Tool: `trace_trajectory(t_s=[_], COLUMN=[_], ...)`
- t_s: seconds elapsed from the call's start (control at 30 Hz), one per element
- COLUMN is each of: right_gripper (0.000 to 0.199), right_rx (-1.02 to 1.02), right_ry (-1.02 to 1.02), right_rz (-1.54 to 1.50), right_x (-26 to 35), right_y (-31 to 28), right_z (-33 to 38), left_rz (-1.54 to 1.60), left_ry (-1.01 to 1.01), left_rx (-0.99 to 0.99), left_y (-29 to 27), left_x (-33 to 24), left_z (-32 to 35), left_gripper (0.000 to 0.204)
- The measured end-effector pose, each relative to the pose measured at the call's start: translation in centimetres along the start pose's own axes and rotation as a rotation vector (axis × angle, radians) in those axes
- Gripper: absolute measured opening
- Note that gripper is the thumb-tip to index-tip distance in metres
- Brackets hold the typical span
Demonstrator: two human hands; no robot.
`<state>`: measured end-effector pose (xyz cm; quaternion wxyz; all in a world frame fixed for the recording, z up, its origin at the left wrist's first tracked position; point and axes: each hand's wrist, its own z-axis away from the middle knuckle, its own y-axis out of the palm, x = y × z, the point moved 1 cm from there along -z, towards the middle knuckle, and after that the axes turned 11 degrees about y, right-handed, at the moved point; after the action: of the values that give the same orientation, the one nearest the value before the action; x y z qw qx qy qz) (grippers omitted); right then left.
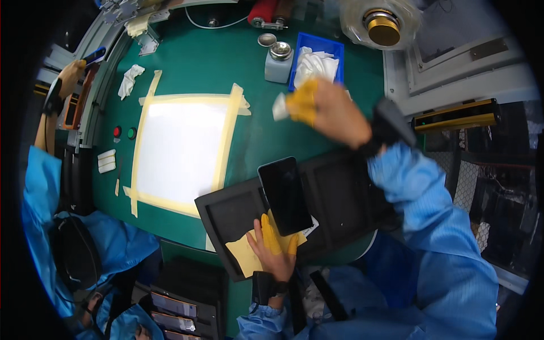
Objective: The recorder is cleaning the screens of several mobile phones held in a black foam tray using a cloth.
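A black phone (285,195) lies tilted, dark screen up, across a black foam tray (340,209) in front of me. My left hand (273,252), with yellow finger covers, rests at the phone's lower end with fingers stretched out and apart. Under that hand is a pale yellow sheet (243,258), partly hidden by the hand and the phone. Above the green table, my right hand (334,113) is smeared by motion, its yellow-covered fingers closed on a white wipe (280,106). It hangs just in front of a blue bin (340,56) with white wipes.
A white sheet (178,147) is taped to the green table. Beside the bin stands a dispenser bottle (278,65). At left are a crumpled wipe (131,82), red button (117,131) and green button (132,133). Another person's hand (71,76) holds a dark blue object at far left.
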<state>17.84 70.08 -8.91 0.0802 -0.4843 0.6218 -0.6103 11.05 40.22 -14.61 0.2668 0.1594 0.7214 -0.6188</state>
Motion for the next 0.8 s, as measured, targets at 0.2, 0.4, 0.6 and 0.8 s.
trace_trajectory(t_s=[0.2, 0.4, 0.6, 0.8], right_gripper=[0.019, 0.016, 0.021, 0.017], right_rx=[0.17, 0.377, 0.391, 0.292], right_ry=[-0.236, -0.376, -0.31, 0.146], right_rz=[-0.16, 0.057, -0.075, -0.157], right_x=[3.3, 4.3, 0.3, 1.8], right_y=[4.1, 5.7, 2.8, 4.1], right_z=[4.2, 3.0, 4.6, 10.6], left_rz=[-0.006, -0.176, -0.222, -0.183], left_ry=[-0.042, -0.061, -0.068, -0.054], left_rx=[-0.008, 0.129, 0.141, 0.106], left_y=[0.4, 0.9, 1.0, 1.1], left_x=[-0.7, -0.8, -1.0, -0.6], left_z=[-0.8, -0.9, -1.0, -0.7], left_gripper=[0.077, 0.07, 0.067, 0.067])
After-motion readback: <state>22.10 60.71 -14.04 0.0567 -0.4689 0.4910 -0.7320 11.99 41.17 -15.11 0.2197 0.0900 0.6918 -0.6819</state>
